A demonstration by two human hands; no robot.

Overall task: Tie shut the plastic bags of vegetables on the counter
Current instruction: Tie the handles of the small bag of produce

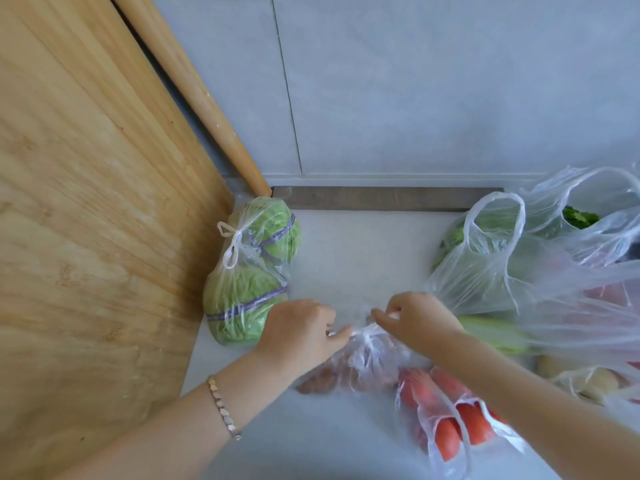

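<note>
Plastic bag of carrots (450,417) lies nearest on the pale surface (346,258), under the right forearm, its handles loose. Just beyond it, a small bag (367,358) of brownish produce sits between the two hands. The left hand (301,330), a bracelet (223,407) on its wrist, pinches one twisted handle. The right hand (415,317) pinches the other, with the plastic bunched between them. Beyond the left hand, a cabbage bag (249,271), already knotted, rests against an upright wooden board (86,202). Beyond the right hand, open bags (502,258) of greens slump with their loops untied. Farthest back, a rolling pin (194,88) leans by the tiled wall (415,81).
</note>
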